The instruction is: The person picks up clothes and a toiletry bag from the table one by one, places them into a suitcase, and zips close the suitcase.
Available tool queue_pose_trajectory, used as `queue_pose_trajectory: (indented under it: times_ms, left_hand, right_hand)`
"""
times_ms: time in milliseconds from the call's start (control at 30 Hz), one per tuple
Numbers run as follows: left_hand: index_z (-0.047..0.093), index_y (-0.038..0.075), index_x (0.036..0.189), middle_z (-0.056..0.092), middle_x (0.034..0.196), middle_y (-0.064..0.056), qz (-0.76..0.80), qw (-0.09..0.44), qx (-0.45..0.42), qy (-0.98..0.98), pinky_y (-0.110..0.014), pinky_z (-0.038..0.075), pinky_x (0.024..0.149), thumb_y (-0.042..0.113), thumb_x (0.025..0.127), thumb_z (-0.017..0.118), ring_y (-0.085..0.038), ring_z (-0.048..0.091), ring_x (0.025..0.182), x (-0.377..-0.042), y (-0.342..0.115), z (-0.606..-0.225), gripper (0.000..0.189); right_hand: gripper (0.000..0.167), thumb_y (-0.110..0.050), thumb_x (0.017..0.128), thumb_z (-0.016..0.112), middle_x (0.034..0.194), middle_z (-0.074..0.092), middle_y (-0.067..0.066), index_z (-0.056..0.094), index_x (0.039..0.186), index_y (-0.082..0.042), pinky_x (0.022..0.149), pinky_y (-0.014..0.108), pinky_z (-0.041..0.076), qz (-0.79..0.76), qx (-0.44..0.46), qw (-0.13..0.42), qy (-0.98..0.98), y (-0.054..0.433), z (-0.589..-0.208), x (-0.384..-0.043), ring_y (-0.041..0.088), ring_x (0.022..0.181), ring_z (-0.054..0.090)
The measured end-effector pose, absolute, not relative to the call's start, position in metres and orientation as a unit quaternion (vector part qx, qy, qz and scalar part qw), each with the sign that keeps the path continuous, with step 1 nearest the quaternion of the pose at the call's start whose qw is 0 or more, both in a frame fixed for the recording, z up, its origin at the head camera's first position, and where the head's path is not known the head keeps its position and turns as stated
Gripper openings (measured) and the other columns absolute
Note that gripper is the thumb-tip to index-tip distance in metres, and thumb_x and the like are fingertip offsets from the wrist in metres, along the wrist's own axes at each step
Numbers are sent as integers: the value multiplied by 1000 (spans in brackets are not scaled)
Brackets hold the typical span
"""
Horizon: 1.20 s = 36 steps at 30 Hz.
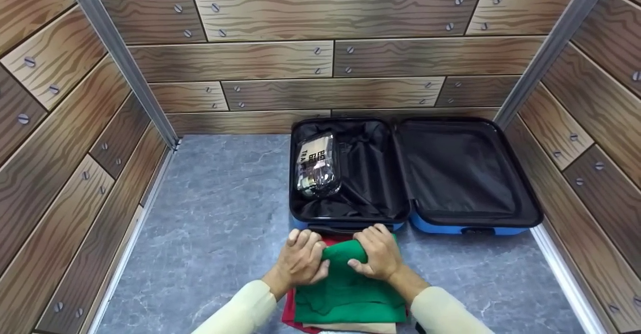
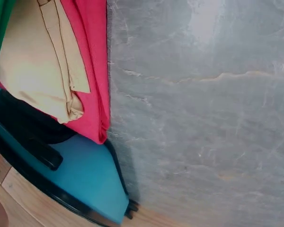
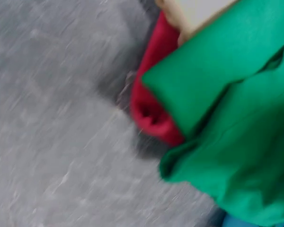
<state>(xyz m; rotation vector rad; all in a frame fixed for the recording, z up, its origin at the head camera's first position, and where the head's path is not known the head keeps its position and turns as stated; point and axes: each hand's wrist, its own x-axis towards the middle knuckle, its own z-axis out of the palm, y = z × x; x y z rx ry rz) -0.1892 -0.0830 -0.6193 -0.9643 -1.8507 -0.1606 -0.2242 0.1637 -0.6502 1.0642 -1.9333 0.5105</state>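
A green folded garment (image 1: 350,294) lies on top of a small stack of clothes in front of a suitcase. My left hand (image 1: 300,260) grips its far edge on the left, fingers curled. At the far right corner my right hand (image 1: 378,254) holds the same edge, thumb toward the left hand. Between the hands the green edge bulges up. Beneath it are a beige folded garment (image 2: 35,56) and a red folded garment (image 2: 92,111), both showing past the green one in the left wrist view. In the right wrist view the green cloth (image 3: 236,123) hangs in loose folds.
Just beyond the stack lies an open blue suitcase (image 1: 350,215) with black lining. A clear zip pouch (image 1: 318,166) of small items sits in its left half. The suitcase's right half (image 1: 460,174) lies folded out. Wood-patterned walls (image 1: 330,18) surround the grey floor (image 1: 220,194).
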Motion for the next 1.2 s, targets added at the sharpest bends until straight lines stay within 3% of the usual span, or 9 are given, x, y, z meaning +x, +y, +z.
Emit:
queue_pose_trajectory:
  times_ms: [167, 300, 467, 600, 900, 1200]
  left_hand:
    - [54, 10, 84, 51, 83, -5, -70, 469, -347, -809, -42, 29, 79, 36, 84, 49, -27, 45, 78, -188, -93, -630, 27]
    - [51, 9, 83, 47, 81, -6, -63, 445, -295, -843, -42, 28, 80, 35, 81, 51, -28, 43, 78, -191, -99, -638, 26]
    - [50, 8, 84, 44, 81, -9, -55, 422, -255, -868, -44, 29, 81, 35, 82, 51, -30, 42, 78, -196, -101, -641, 28]
    - [50, 8, 85, 44, 81, -9, -52, 410, -245, -877, -44, 29, 81, 36, 84, 49, -30, 41, 78, -199, -101, -637, 28]
    - [49, 8, 85, 42, 81, -9, -59, 417, -230, -877, -45, 29, 82, 34, 87, 45, -30, 39, 77, -224, -98, -610, 26]
    - [48, 8, 88, 43, 85, -9, -1, 359, -217, -908, -43, 30, 83, 35, 93, 39, -28, 39, 81, -276, -97, -564, 28]
  right_hand:
    - [74, -74, 91, 38, 63, 58, 7, 63, 82, -5, 69, 47, 45, 146, 366, 452, -800, 187, -658, -227, 27, 54, 54]
    - [75, -75, 91, 35, 55, 44, 5, 55, 73, -6, 63, 48, 41, 111, 329, 456, -819, 203, -659, -227, 28, 46, 43]
    - [70, -72, 94, 34, 55, 27, -1, 44, 66, -9, 56, 44, 32, 92, 333, 465, -815, 209, -646, -229, 22, 44, 27]
    - [70, -72, 94, 34, 55, 24, -1, 40, 65, -9, 53, 43, 29, 89, 339, 472, -808, 210, -632, -230, 21, 44, 23]
    - [73, -75, 91, 36, 54, 40, 6, 44, 69, -7, 59, 49, 35, 78, 330, 432, -836, 216, -598, -247, 29, 45, 40]
    - [77, -77, 91, 33, 53, 47, 12, 47, 70, -4, 59, 50, 33, 9, 303, 403, -864, 218, -549, -292, 33, 46, 47]
